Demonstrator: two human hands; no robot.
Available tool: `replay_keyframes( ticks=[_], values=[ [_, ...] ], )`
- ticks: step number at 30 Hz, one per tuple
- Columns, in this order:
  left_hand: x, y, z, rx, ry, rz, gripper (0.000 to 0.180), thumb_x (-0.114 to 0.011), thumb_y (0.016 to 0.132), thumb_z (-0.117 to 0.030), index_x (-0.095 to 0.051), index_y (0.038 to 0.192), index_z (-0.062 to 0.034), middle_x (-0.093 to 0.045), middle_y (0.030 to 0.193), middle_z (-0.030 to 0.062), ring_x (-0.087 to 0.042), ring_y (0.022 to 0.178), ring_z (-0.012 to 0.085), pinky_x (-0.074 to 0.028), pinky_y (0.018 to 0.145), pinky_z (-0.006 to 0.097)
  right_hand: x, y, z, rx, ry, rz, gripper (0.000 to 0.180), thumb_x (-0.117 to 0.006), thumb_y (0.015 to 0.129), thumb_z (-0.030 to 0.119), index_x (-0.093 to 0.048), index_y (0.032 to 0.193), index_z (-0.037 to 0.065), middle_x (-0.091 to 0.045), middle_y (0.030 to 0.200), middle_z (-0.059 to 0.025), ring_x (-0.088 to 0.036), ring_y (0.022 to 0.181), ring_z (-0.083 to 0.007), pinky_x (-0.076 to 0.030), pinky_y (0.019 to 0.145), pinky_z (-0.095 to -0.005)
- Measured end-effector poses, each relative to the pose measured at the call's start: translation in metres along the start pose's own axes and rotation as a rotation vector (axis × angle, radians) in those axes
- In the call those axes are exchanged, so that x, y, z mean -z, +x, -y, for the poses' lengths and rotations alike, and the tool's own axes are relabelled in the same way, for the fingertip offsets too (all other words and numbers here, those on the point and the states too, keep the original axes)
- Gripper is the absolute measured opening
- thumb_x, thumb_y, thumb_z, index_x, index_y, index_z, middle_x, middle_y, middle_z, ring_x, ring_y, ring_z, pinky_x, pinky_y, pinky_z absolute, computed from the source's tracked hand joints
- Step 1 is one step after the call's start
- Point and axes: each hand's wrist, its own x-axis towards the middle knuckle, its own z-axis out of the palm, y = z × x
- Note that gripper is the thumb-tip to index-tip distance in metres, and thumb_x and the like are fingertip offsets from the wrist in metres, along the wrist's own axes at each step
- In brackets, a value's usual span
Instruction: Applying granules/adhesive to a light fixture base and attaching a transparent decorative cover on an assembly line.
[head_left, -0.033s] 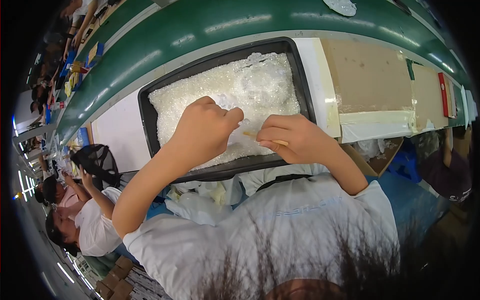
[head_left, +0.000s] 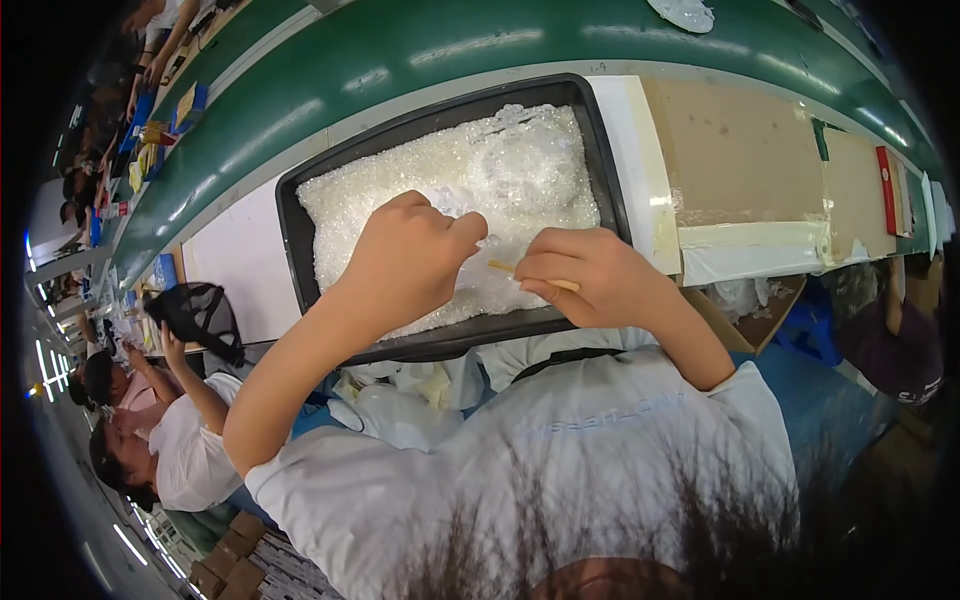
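A black tray (head_left: 291, 225) full of shiny clear granules (head_left: 365, 190) lies in front of me. Over its middle, my left hand (head_left: 415, 250) is closed, thumb and fingers pinching a small clear piece (head_left: 487, 243) I cannot identify. To the right, over the tray's near right part, my right hand (head_left: 592, 272) grips a thin yellowish wooden stick (head_left: 502, 266). Its tip points left toward the pinched piece, with a small gap between. Several larger clear plastic pieces (head_left: 525, 165) rest on the granules at the far right of the tray.
Beyond the tray runs a green belt or bench (head_left: 440, 55). Brown cardboard (head_left: 740, 150) covers the surface at right, with a red box (head_left: 886, 190) at its end. Plastic bags (head_left: 410, 405) lie below the tray's near edge. A co-worker at left holds a black mesh item (head_left: 195, 318).
The stick's tip has shifted very slightly; both my hands stay almost in place. At left, the co-worker's black mesh item has moved a little.
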Motion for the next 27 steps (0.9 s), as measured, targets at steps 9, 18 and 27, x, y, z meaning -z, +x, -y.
replay_keyframes(
  ticks=[9,18,27],
  values=[
    [-0.022,0.001,-0.015,0.119,0.013,-0.067,0.014,-0.071,0.078,-0.01,-0.062,0.088,-0.0087,-0.058,0.057,0.0089,-0.06,0.057,0.0304,-0.048,0.063,0.04,-0.006,-0.001,0.0,0.006,-0.007,0.031,0.005,-0.067,0.084,0.005,-0.063,0.085,0.003,-0.059,0.076,-0.0102,-0.059,0.064,-0.0292,-0.047,0.054,-0.038],
    [0.033,0.012,-0.01,-0.223,0.281,0.194,0.037,-0.068,0.077,-0.011,-0.061,0.113,-0.0102,-0.065,0.099,0.0066,-0.063,0.086,0.0222,-0.048,0.079,0.034,0.014,-0.015,-0.005,-0.087,-0.046,0.133,0.004,-0.065,0.085,0.005,-0.062,0.083,0.003,-0.057,0.073,-0.0086,-0.059,0.064,-0.0298,-0.047,0.055,-0.038],
    [0.031,0.017,0.0,-0.657,0.861,0.241,0.021,-0.06,0.08,-0.019,-0.062,0.097,-0.0076,-0.055,0.076,0.0001,-0.055,0.075,0.0185,-0.042,0.075,0.034,0.023,-0.023,0.0,0.01,-0.021,-0.08,0.004,-0.066,0.083,0.003,-0.062,0.082,0.004,-0.059,0.076,-0.0088,-0.058,0.064,-0.0289,-0.045,0.053,-0.0342]
  ],
)
